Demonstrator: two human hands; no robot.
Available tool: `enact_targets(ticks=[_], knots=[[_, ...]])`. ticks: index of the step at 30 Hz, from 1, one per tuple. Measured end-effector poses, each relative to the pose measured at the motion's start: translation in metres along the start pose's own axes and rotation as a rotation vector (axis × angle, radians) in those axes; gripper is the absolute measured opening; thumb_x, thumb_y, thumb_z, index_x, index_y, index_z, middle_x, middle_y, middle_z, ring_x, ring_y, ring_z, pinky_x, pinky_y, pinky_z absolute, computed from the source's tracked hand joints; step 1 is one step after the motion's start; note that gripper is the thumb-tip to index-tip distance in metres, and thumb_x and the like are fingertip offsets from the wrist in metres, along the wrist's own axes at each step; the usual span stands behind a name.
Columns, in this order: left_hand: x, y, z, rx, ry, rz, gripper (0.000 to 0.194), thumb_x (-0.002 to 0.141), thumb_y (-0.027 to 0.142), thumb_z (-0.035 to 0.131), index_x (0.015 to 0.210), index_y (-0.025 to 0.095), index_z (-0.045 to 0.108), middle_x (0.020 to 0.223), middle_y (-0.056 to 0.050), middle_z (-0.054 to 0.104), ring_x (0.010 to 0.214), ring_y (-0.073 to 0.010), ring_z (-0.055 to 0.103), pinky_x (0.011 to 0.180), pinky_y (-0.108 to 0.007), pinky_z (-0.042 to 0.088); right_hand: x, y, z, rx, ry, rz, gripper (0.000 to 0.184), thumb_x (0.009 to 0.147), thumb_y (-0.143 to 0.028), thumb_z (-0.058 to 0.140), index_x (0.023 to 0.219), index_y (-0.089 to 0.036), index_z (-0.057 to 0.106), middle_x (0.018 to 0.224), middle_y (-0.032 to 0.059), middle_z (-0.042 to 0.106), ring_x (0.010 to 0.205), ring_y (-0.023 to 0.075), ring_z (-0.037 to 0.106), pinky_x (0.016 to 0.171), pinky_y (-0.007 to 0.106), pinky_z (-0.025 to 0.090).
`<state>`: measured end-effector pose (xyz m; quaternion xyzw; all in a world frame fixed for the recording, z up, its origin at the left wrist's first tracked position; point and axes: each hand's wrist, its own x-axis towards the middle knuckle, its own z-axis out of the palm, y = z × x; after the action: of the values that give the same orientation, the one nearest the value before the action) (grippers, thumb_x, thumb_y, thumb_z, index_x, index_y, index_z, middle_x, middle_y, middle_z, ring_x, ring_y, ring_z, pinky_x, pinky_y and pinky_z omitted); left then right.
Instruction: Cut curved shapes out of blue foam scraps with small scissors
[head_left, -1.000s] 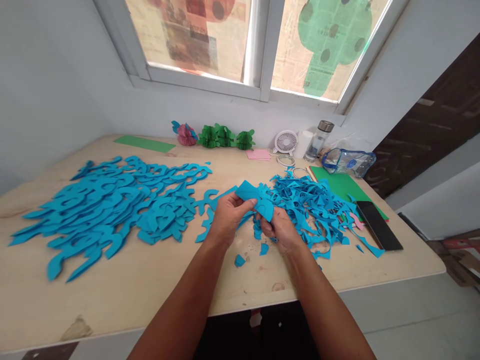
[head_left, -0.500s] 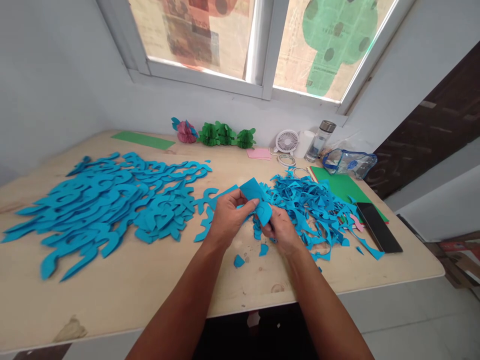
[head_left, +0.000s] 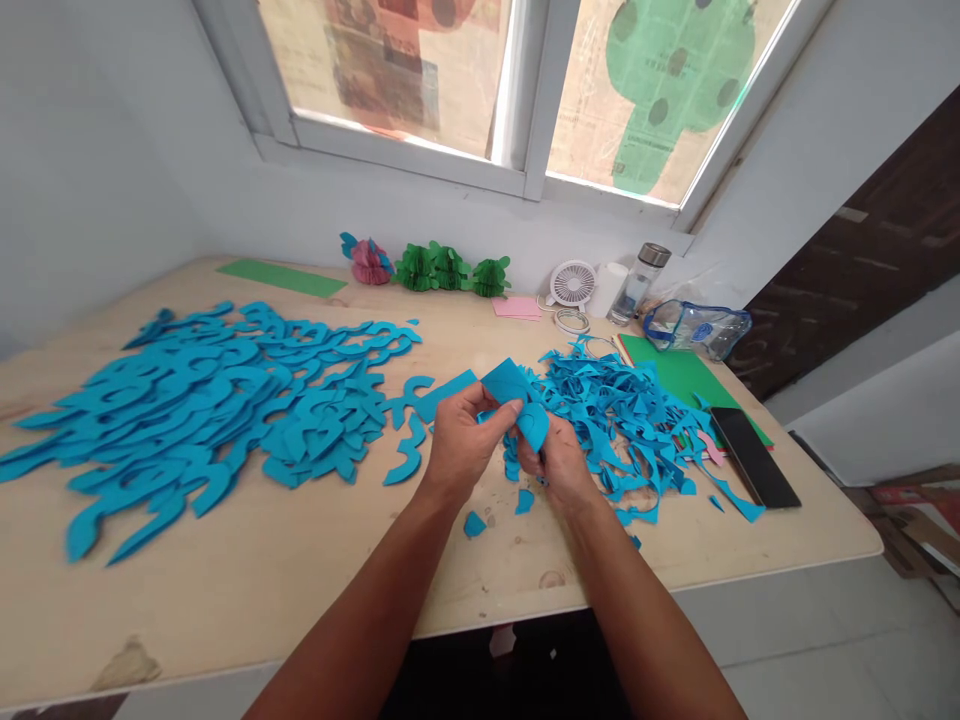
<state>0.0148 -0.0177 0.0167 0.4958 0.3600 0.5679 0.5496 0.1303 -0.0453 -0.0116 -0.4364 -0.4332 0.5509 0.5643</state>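
Above the middle of the table, my left hand [head_left: 466, 432] pinches a folded blue paper piece [head_left: 508, 381] between thumb and fingers. A curved line is drawn on it, and a rounded flap bends down towards my right hand [head_left: 559, 460]. My right hand is closed at the flap's lower edge, around what look like dark-handled scissors, mostly hidden by the fingers and paper. A flat blue paper strip [head_left: 448, 392] lies just behind my left hand. Beneath the hands are small blue offcuts [head_left: 474, 524].
Wavy blue cut-outs [head_left: 180, 390] are heaped at left. A pile of blue scraps [head_left: 615, 400] lies at right, near a black phone [head_left: 754, 457] and green paper [head_left: 694, 375]. Along the wall stand green paper ornaments [head_left: 450, 268], a small fan [head_left: 572, 285] and a glass bottle [head_left: 639, 284].
Both hands keep their hold, and the blue paper has shifted only slightly. The head view has moved a little, so the table's things appear slightly further left.
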Motion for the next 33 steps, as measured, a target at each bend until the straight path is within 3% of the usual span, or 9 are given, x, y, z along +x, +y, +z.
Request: enact_targets(ticks=[9,14,33], knots=[[-0.0041,-0.0055,0.004,-0.001,0.056,0.018,0.012,0.066,0.026,0.073,0.066,0.016,0.066,0.063,0.0,0.064,0.062,-0.0148,0.056,0.065,-0.027,0.045,0.0001,0.0017,0.0015,0.011,-0.001,-0.038,0.042,0.081,-0.055,0.054,0.06,-0.02,0.046,0.042,-0.007,0.033,0.038,0.0069,0.021,0.039,0.024,0.015],[-0.0054,-0.0024,0.0064,0.01,0.098,0.011,0.011,0.065,0.025,0.073,0.064,0.017,0.065,0.061,0.001,0.064,0.061,-0.0146,0.056,0.064,-0.026,0.045,-0.0005,0.001,0.0022,-0.002,-0.007,-0.037,0.047,0.079,-0.063,0.052,0.061,-0.02,0.048,0.041,-0.0069,0.032,0.038,0.0073,0.02,0.039,0.025,0.014],[-0.0056,-0.0048,0.0073,0.026,0.083,0.039,0.012,0.067,0.025,0.07,0.063,0.016,0.063,0.061,0.002,0.062,0.059,-0.0126,0.055,0.062,-0.026,0.045,0.0005,0.006,0.0039,0.063,0.004,-0.084,0.05,0.081,-0.06,0.051,0.052,-0.02,0.041,0.04,-0.007,0.032,0.036,0.0067,0.022,0.037,0.023,0.015]])
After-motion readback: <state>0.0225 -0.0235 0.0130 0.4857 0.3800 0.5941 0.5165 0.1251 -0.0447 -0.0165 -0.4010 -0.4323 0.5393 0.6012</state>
